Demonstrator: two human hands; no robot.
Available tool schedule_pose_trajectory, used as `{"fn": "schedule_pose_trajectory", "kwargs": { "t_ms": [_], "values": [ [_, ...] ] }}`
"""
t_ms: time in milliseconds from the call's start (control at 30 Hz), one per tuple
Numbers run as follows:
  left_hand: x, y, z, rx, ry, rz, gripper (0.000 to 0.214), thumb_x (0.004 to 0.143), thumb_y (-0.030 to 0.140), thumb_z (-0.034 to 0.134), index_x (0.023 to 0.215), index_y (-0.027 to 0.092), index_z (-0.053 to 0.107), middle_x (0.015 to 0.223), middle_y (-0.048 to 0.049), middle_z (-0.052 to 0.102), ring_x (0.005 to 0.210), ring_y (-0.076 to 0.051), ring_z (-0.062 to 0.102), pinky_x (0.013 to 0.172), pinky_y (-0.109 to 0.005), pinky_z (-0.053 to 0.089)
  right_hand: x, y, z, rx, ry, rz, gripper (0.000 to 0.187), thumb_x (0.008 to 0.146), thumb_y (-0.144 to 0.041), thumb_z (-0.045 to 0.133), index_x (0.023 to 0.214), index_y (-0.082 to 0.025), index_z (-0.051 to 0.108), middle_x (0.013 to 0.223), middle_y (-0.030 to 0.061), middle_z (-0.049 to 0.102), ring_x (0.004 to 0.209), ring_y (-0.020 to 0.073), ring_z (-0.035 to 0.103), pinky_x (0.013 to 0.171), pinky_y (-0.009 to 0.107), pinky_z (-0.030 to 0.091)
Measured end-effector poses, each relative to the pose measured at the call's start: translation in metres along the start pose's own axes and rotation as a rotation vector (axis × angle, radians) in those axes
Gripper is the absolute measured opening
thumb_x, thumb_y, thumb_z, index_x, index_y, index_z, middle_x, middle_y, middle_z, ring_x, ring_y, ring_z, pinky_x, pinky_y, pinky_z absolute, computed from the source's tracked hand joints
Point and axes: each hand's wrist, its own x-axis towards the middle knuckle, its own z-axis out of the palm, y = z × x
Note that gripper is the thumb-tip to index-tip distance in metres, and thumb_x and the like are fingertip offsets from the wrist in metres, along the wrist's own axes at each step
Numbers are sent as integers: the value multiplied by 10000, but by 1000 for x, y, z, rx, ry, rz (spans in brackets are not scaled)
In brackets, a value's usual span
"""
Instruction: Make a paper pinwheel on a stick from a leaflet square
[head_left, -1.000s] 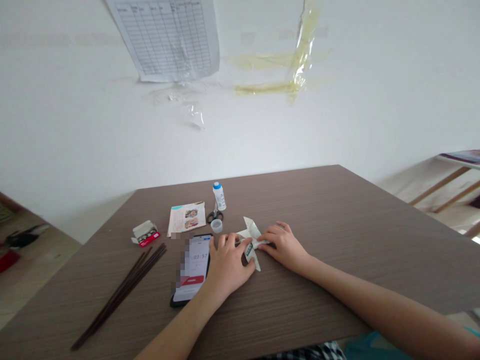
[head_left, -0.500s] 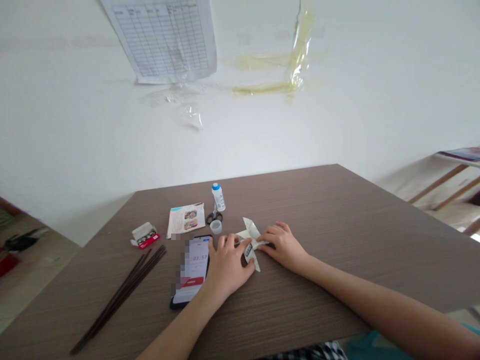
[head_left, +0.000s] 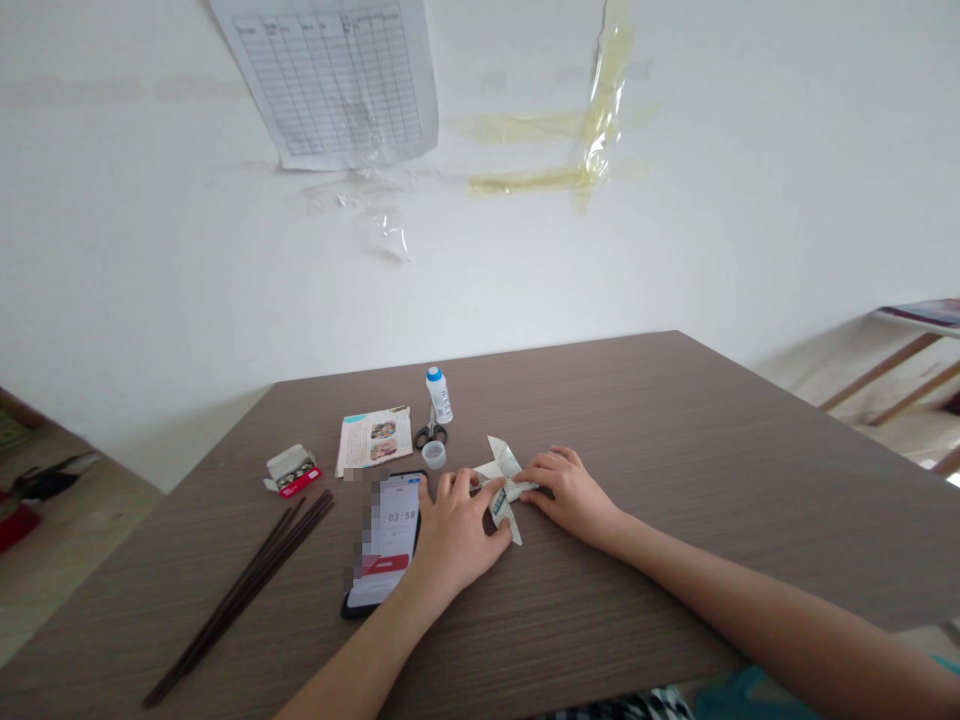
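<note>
A folded pinwheel [head_left: 504, 457] of printed paper lies on the table between my hands, its pointed blades spread out. My left hand [head_left: 459, 520] bends over its left side, thumb and fingers gripping the paper beside the dark printed patch. From the right, my right hand [head_left: 566, 494] has its thumb and fingers closed on the right blade, which they partly cover. Left of my left hand lies a phone [head_left: 394, 540] with a running timer on its screen, its edge close to my wrist.
Behind my hands stand a blue-capped white bottle [head_left: 441, 398], black-handled scissors [head_left: 430, 432] and a small clear cup [head_left: 433, 456]. Further left are a printed sheet [head_left: 360, 445], an open red-and-white box [head_left: 295, 472] and several dark thin sticks [head_left: 247, 590]. A wall [head_left: 525, 270] bounds the table's back.
The phone's timer has gone from 03:57 to 03:58. Both hands keep their hold on the paper pinwheel, and the whole view has shifted very slightly.
</note>
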Motion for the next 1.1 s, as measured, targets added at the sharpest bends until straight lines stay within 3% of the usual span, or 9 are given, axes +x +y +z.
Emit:
{"fn": "schedule_pose_trajectory", "kwargs": {
  "t_ms": [167, 267, 700, 1100],
  "values": [
    [1, -2, 4, -11, 38, -3, 634, 1098, 394, 921, 1730, 391, 872, 1611, -160, 841, 1598, -502, 712, 1517, -874, 397, 0, 0, 1, -4, 9, -1, 208, 1185, -204, 912, 1321, -332, 1002, 1167, 57, 961, 1162, 299, 914, 1343, 537, 568],
    [1, -1, 4, -7, 25, -7, 648, 1109, 375, 907, 1755, 352, 855, 1633, -181, 837, 1626, -507, 707, 1526, -875, 388, 0, -1, 0, -4, 1, 7, 215, 1187, -192, 911, 1320, -331, 1006, 1179, 57, 960, 1179, 298, 917, 1344, 531, 565],
    [1, -3, 5, -37, 50, 11, 532, 1073, 347, 933, 1601, 403, 952, 1547, -149, 847, 1545, -494, 720, 1507, -927, 363, 1, 0, 0, 32, -1, 26, 167, 1213, -242, 895, 1271, -344, 1014, 1188, 70, 969, 1177, 312, 901, 1342, 550, 567],
    [-1, -1, 1, -16, 46, 18, 520, 1099, 317, 913, 1612, 394, 948, 1554, -152, 848, 1558, -508, 717, 1503, -942, 363, 0, 2, 2, 28, 9, 6, 170, 1207, -222, 901, 1278, -337, 1005, 1196, 63, 978, 1172, 302, 920, 1332, 558, 581]
  ]
}}
